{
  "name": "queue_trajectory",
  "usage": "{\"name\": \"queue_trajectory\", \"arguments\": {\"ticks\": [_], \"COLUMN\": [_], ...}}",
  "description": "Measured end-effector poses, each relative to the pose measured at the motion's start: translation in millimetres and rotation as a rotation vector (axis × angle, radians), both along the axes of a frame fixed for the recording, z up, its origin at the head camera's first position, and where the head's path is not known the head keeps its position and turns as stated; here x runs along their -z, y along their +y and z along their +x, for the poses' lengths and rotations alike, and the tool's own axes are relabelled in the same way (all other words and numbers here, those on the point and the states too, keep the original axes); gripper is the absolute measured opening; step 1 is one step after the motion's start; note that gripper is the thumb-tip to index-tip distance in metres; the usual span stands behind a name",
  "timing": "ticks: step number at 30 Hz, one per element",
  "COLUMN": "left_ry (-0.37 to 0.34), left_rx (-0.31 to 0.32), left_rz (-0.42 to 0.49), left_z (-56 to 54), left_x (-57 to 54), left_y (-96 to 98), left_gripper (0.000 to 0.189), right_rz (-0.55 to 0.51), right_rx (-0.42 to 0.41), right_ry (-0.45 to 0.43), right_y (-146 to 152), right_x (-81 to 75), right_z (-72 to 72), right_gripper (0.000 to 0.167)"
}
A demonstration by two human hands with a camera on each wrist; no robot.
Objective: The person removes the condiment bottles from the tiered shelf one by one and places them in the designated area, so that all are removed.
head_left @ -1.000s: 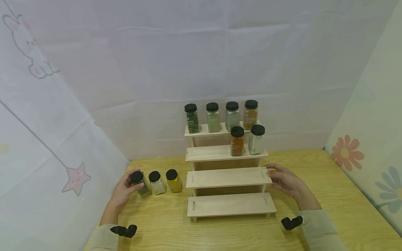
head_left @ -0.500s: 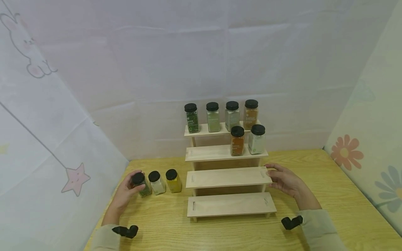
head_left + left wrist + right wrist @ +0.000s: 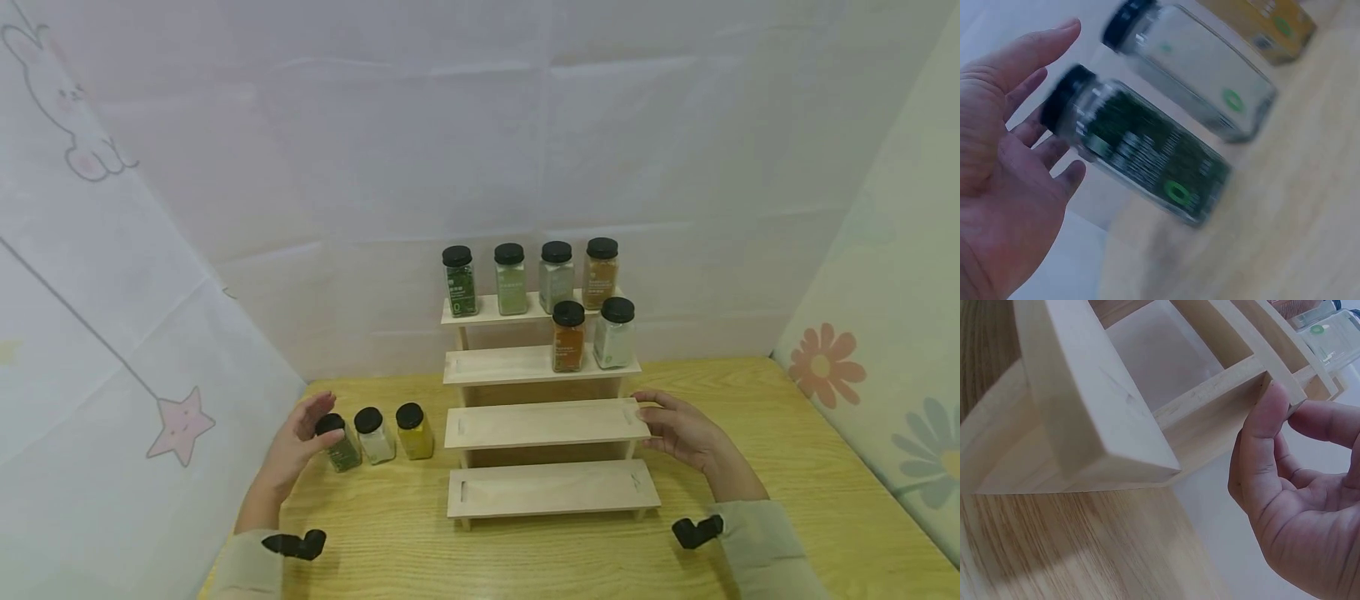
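My left hand [image 3: 292, 446] is spread around the black lid of a spice jar with dark green herbs [image 3: 343, 451], thumb and fingers apart. In the left wrist view that herb jar [image 3: 1154, 150] stands on the table, and a gap shows between thumb and lid. Beside it stand a spice jar of pale powder [image 3: 378, 442] and one of yellow powder [image 3: 416, 437]. My right hand [image 3: 682, 433] pinches the right end of the third board down of a wooden step rack [image 3: 547, 425]; the right wrist view shows thumb and finger on the board's corner [image 3: 1279, 390].
Several capped jars, among them a light green one [image 3: 512, 283], line the rack's top step. An orange-red jar [image 3: 567, 342] and a whitish jar [image 3: 615, 337] stand on the second step's right half. A white cloth backdrop [image 3: 375, 167] surrounds the wooden table [image 3: 525, 558].
The herb jar has shifted slightly right and toward me, closer to the pale jar. My left fingers have loosened from its lid and spread. The right hand has kept its place on the rack.
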State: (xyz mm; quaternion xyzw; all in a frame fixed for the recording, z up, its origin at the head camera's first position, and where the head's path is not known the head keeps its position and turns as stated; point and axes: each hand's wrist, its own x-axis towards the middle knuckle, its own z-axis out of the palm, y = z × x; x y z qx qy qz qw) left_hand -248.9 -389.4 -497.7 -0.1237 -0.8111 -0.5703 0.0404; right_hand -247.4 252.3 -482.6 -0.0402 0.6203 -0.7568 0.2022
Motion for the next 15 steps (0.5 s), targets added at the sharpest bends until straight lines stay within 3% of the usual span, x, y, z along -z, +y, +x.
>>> {"name": "queue_trajectory", "arguments": {"ticks": [6, 11, 15], "left_ry": [0.044, 0.133, 0.171], "left_rx": [-0.049, -0.015, 0.029], "left_rz": [-0.069, -0.115, -0.096], "left_z": [3.3, -3.0, -5.9], "left_x": [-38.7, -63.9, -81.2], "left_y": [12.0, 39.8, 66.9], "left_gripper": [0.069, 0.061, 0.057], "right_rz": [0.000, 0.012, 0.004], "right_rx": [-0.003, 0.012, 0.005], "right_ry": [-0.001, -0.007, -0.008], "right_y": [-1.5, -0.2, -0.2], "right_x": [-0.4, -2.6, -2.7], "right_z": [1.0, 1.9, 1.9], "right_gripper": [0.047, 0.053, 0.054]}}
